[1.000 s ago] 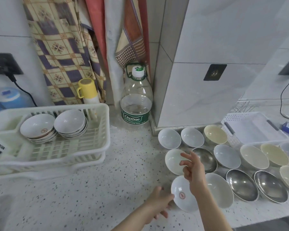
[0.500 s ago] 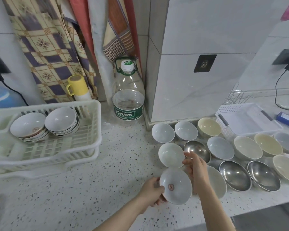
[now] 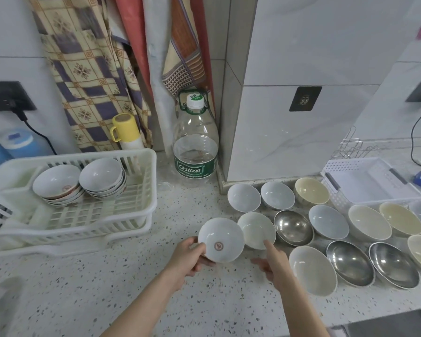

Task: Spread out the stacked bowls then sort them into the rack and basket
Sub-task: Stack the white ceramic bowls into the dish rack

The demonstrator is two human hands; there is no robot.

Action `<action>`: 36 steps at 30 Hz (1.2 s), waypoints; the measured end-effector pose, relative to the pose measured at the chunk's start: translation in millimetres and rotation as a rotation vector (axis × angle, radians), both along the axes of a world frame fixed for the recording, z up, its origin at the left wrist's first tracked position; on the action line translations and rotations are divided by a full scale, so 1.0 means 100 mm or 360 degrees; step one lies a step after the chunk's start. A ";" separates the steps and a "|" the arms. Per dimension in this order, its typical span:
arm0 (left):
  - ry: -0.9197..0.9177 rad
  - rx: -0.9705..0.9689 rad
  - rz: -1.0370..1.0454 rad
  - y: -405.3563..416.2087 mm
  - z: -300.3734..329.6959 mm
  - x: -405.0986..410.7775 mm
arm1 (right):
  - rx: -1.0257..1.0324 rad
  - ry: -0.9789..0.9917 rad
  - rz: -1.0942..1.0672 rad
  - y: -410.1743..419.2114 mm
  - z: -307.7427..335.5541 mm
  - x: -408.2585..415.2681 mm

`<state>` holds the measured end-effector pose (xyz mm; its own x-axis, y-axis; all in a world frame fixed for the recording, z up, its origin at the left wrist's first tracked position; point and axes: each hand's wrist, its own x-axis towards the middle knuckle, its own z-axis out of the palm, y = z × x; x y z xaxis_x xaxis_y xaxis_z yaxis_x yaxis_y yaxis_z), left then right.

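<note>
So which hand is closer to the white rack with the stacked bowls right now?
The left. The left hand holds the red-marked bowl just off the rack's near right corner. The right hand is open further right, beside the spread-out bowls.

Materials I saw on the counter

The countertop (image 3: 88, 288) was speckled polished stone. The dish rack (image 3: 141, 215) and basket (image 3: 372, 188) looked like matt white plastic. Three bowls (image 3: 293, 227) were shiny steel; the marked bowl (image 3: 220, 239) I held was glossy glazed ceramic. The bottle (image 3: 195, 142) was clear plastic; patterned cloth (image 3: 83, 69) hung behind.
</note>
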<state>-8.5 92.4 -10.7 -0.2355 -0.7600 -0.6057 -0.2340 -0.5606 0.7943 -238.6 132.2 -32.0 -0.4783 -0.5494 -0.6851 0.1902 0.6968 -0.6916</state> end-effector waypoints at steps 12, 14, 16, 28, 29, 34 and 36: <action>0.0092 -0.0008 0.0163 -0.07 0.14 0.39 | -0.0165 -0.0167 -0.0370 -0.05 -0.03 0.29; 0.0121 -0.0024 0.0176 -0.07 0.17 0.49 | -0.0178 -0.0098 -0.0386 -0.05 0.02 0.32; 0.0151 -0.0046 0.0175 -0.08 0.20 0.59 | -0.0214 -0.0045 -0.0401 -0.05 0.07 0.38; 0.0403 -0.0173 0.0194 -0.17 0.57 1.44 | -0.0603 -0.0061 -0.0510 -0.28 0.67 1.26; 0.0418 -0.0193 0.0216 -0.20 0.62 1.57 | -0.0657 -0.0031 -0.0482 -0.33 0.74 1.36; 0.0491 -0.0287 0.0486 -0.33 0.79 2.27 | -0.1004 0.0369 -0.0136 -0.54 1.07 1.99; 0.0489 -0.0369 0.0594 -0.37 0.83 2.54 | -0.1044 0.0472 0.0047 -0.63 1.14 2.26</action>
<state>245.5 55.0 72.5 -0.0639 -0.9318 -0.3574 0.2105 -0.3627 0.9078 -12.1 69.2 82.3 -0.5714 -0.8189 -0.0531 -0.0831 0.1221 -0.9890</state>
